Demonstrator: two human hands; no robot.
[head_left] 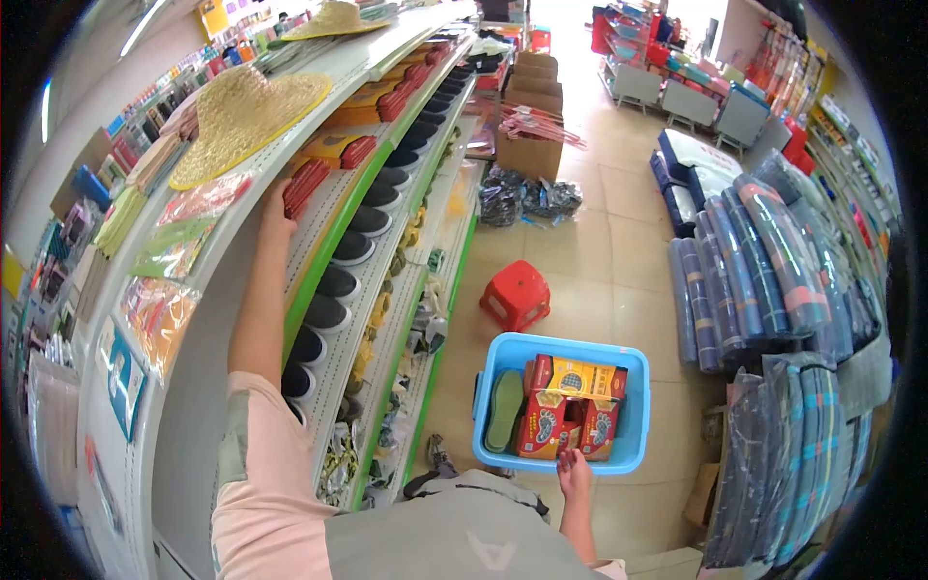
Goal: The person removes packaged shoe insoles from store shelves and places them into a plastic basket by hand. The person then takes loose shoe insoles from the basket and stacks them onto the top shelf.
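Here's the long shelf unit (193, 416), sweeping from the lower left of the frame up to the top centre, and down on the floor, lower centre, sits the blue bin (636, 411). Inside it, a green sole-shaped item (504, 411) stands lengthwise at the left, beside red packs (541, 425) with a yellow pack (577, 377) lying crosswise at the far end. Up to the upper left now: a red stack (307, 186) on the upper tier, its long axis slanting up and rightward, roughly along the shelf. The left hand (281, 211) is right at its left side, clearly the nearer one; whether those fingers are clamped on it or merely resting, I cannot tell. The right hand (574, 468) is well apart, at the bin's near rim, fingers pointing in toward the red packs, their spread too small to tell.
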